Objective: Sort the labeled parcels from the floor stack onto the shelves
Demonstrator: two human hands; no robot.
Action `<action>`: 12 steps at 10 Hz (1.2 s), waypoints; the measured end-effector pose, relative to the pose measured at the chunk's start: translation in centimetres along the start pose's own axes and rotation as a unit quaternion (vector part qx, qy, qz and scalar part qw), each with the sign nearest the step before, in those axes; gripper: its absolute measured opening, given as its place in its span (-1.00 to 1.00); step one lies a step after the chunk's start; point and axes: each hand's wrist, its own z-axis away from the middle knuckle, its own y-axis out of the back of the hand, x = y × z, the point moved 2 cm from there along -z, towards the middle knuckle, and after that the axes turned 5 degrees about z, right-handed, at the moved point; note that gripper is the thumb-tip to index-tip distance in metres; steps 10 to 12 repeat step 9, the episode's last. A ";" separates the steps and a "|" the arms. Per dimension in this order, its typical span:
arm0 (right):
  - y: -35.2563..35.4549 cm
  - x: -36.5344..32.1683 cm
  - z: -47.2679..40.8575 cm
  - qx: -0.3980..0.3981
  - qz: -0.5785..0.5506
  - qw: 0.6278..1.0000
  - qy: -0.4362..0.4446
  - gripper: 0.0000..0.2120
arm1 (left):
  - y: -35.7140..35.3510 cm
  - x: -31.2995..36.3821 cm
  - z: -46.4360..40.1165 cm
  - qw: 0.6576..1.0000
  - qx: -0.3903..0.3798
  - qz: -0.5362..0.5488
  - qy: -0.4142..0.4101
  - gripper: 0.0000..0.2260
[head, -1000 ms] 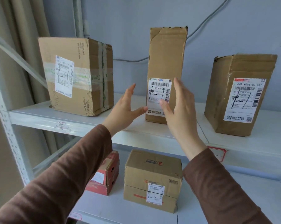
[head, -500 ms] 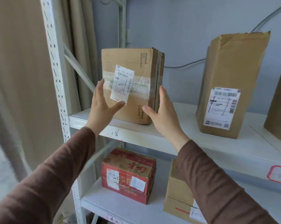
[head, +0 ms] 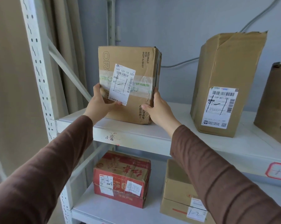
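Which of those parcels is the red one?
The red box on the lower shelf, at its left end under the parcel that both hands are holding. Every other parcel in view is plain brown cardboard.

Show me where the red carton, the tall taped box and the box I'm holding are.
red carton (head: 120, 180): head view, front face.
tall taped box (head: 230, 75): head view, front face above its label.
held box (head: 128, 59): head view, upper front face.

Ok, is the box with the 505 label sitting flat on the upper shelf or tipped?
Tipped. The 505 box leans left, its edges slanted, held at the sides by the left hand and right hand on the upper shelf.
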 end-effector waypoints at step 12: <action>2.6 1.1 2.0 0.042 0.020 0.999 0.017 -0.24 | 0.2 1.2 1.7 0.994 0.007 -0.110 -0.021 0.11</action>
